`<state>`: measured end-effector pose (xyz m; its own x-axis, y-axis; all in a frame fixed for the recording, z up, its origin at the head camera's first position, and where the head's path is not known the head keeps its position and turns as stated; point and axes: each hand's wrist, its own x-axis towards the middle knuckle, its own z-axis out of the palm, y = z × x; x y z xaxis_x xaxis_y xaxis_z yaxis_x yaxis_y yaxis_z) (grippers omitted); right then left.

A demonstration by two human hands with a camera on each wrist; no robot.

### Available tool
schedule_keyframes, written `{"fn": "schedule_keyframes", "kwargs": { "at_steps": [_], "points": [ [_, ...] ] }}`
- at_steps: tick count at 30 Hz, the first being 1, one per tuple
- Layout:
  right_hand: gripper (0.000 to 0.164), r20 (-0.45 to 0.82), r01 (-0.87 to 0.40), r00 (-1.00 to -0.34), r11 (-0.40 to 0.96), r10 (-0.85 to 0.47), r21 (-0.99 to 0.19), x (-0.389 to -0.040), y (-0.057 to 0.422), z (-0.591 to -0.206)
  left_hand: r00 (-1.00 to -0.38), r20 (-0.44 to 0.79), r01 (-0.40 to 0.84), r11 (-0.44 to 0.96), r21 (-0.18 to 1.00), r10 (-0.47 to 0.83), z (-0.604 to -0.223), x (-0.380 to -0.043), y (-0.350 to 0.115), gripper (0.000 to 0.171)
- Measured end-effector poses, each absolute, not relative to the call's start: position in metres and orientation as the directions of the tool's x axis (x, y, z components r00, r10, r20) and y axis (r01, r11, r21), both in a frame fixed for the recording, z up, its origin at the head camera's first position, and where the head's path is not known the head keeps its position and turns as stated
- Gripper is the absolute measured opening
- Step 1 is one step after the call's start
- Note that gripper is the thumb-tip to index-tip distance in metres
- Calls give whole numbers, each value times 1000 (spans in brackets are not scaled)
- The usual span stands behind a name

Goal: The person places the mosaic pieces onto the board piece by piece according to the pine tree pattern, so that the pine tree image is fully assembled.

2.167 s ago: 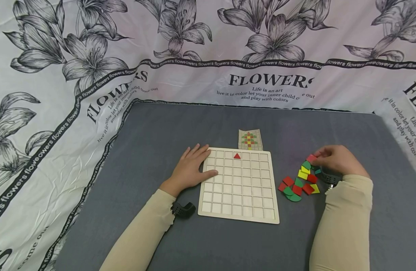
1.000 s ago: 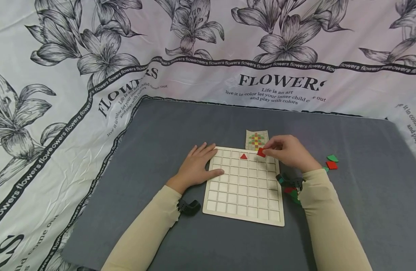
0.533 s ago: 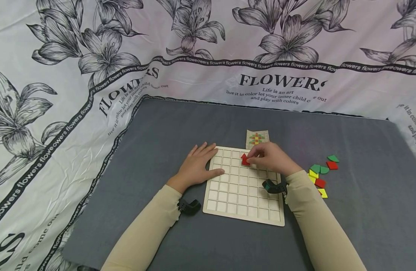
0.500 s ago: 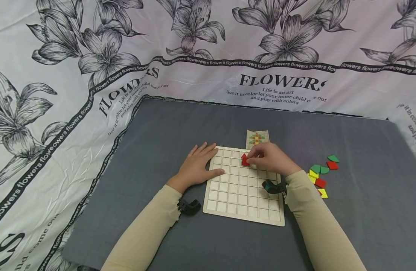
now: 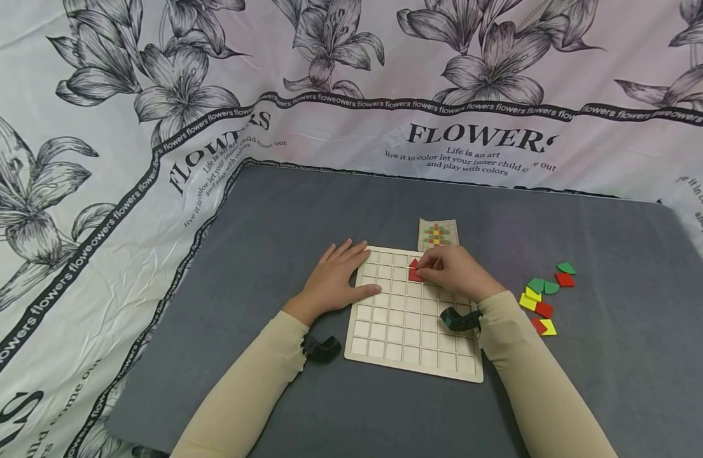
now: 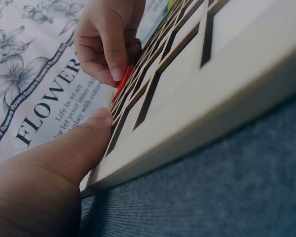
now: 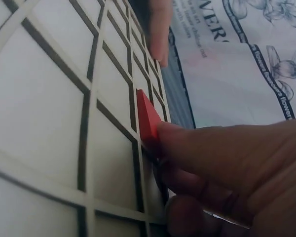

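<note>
A pale wooden grid board (image 5: 413, 371) lies on the grey table. My left hand (image 5: 335, 280) rests along its left side, fingers spread at the far corner and thumb on the cells. At the board's far rows, my right hand (image 5: 459, 272) pinches a red square tile (image 5: 413, 276) between thumb and fingers. This tile sits right below a red triangle tile (image 5: 414, 262) in the same column. In the right wrist view the red square tile (image 7: 148, 118) stands tilted against the grid lines, its near end under the thumb.
Behind the board lies a small pattern card (image 5: 438, 234), partly covered by the right hand. To the right are several loose tiles, among them a green one (image 5: 565, 268), a red one (image 5: 565, 280) and a yellow one (image 5: 528, 303). A flower-printed cloth (image 5: 340, 137) borders the table.
My right hand took a red square tile from the loose tiles, carried it left over the board and brought it down below the triangle. The left hand has stayed at the board's edge.
</note>
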<state>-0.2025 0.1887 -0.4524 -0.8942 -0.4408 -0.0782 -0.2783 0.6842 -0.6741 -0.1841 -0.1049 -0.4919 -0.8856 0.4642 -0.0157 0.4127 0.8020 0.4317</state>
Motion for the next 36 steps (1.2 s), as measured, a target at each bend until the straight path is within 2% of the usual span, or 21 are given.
{"fn": "schedule_keyframes", "kwargs": {
  "at_steps": [19,36],
  "points": [
    [8,-61,-296,-901,712,-429,-636,-192,191,-448,-885,-22,412,803,431,466,-492,-183,-104,90],
    [21,-88,-250,-933,805,-348,-538,-173,250,-416,-886,-20,410,802,433,464,-490,-182,-105,90]
  ]
}}
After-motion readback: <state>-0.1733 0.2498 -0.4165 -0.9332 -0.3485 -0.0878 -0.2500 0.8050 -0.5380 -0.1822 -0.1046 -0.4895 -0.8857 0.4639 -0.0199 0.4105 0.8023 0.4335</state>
